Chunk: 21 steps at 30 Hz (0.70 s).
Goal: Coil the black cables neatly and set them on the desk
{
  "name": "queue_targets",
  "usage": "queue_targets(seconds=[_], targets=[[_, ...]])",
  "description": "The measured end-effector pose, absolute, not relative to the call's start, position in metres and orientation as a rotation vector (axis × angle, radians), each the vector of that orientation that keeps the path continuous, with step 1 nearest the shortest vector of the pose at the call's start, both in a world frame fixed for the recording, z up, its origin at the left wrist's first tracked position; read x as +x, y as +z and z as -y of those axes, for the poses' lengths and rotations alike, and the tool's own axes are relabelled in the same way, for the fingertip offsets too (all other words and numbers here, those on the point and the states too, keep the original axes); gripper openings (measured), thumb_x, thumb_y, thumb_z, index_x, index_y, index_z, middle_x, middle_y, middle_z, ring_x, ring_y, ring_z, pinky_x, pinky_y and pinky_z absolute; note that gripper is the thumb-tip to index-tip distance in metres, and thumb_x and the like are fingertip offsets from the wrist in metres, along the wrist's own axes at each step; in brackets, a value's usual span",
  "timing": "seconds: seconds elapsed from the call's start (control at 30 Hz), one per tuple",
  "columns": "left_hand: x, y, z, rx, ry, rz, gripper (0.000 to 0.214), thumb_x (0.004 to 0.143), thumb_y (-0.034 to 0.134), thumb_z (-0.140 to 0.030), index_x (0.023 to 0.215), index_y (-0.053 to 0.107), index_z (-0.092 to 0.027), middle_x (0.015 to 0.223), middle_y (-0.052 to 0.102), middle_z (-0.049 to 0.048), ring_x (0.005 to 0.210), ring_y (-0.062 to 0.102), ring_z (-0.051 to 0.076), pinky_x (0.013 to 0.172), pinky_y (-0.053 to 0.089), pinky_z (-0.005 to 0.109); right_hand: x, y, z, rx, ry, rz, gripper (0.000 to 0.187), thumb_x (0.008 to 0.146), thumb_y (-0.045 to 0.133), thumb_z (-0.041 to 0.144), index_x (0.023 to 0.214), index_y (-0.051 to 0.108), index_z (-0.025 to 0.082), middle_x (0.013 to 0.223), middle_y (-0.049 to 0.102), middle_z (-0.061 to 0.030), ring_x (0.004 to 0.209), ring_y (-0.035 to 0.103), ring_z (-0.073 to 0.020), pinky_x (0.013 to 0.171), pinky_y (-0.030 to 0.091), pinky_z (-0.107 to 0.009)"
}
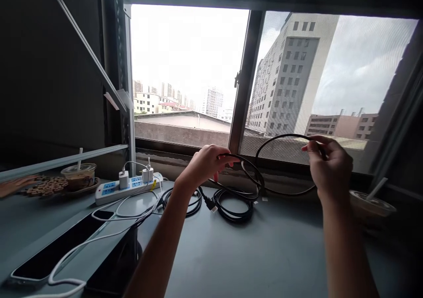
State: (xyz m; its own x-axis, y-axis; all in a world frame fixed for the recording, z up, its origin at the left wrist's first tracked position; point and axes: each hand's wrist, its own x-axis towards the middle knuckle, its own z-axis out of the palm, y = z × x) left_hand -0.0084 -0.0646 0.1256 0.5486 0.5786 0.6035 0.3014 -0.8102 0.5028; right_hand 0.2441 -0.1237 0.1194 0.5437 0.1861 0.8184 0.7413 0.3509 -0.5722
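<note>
A black cable (287,135) hangs in loose loops between my two hands, above the grey table. My left hand (211,159) pinches one side of it near the middle of the view. On the right, my right hand (328,161) has its fingers closed round another part of the loop. Below the held loops lies a coiled black cable (234,218). Beside that coil, a black HDMI plug (210,204) rests on the table. Another black coil (194,209) sits partly behind my left forearm.
A white power strip (109,192) with plugged-in chargers and white cords stands at the left. Two dark phone-like slabs, one a long black device (62,245), lie nearer me. Drink cups stand left (79,174) and right (372,203). Another person's hand (16,185) shows at far left.
</note>
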Motion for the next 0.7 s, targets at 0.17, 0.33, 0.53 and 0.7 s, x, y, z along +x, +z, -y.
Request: queue_targets(seconds=[0.17, 0.33, 0.53, 0.7], targets=[[-0.010, 0.127, 0.065, 2.529, 1.208, -0.979, 0.040, 0.083, 0.041, -0.048, 0.065, 0.061, -0.018, 0.058, 0.061, -0.0021, 0.036, 0.050, 0.007, 0.049, 0.033, 0.023, 0.261, 0.116, 0.123, -1.282, -0.526, 0.892, 0.022, 0.074, 0.056, 0.029, 0.090, 0.066, 0.018, 0.068, 0.067, -0.0058, 0.065, 0.059, -0.0171, 0.066, 0.040, -0.028], [-0.012, 0.130, 0.069, 2.581, 1.303, -1.268, 0.040, 0.084, 0.038, -0.049, 0.074, 0.066, -0.022, 0.056, 0.061, -0.0004, 0.044, 0.052, 0.011, 0.053, 0.029, 0.025, 0.273, 0.114, 0.127, -1.271, -0.502, 0.872, 0.024, 0.073, 0.057, 0.029, 0.091, 0.067, 0.017, 0.070, 0.067, -0.0079, 0.071, 0.062, -0.0190, 0.068, 0.042, -0.028], [-0.034, 0.139, 0.074, 2.509, 1.417, -1.564, 0.044, 0.081, 0.038, -0.056, 0.071, 0.067, -0.025, 0.046, 0.055, 0.0003, 0.046, 0.049, 0.015, 0.053, 0.025, 0.027, 0.277, 0.116, 0.134, -1.323, -0.662, 0.774, 0.022, 0.074, 0.054, 0.023, 0.090, 0.067, 0.014, 0.071, 0.067, -0.0112, 0.071, 0.062, -0.0212, 0.064, 0.043, -0.029], [-0.053, 0.142, 0.066, 2.423, 1.445, -1.637, 0.045, 0.076, 0.044, -0.058, 0.053, 0.064, -0.024, 0.044, 0.053, 0.0023, 0.055, 0.051, 0.018, 0.054, 0.023, 0.027, 0.301, 0.113, 0.139, -1.186, -0.682, 0.680, 0.027, 0.073, 0.052, 0.023, 0.093, 0.065, 0.010, 0.070, 0.065, -0.0133, 0.072, 0.061, -0.0226, 0.064, 0.044, -0.031]])
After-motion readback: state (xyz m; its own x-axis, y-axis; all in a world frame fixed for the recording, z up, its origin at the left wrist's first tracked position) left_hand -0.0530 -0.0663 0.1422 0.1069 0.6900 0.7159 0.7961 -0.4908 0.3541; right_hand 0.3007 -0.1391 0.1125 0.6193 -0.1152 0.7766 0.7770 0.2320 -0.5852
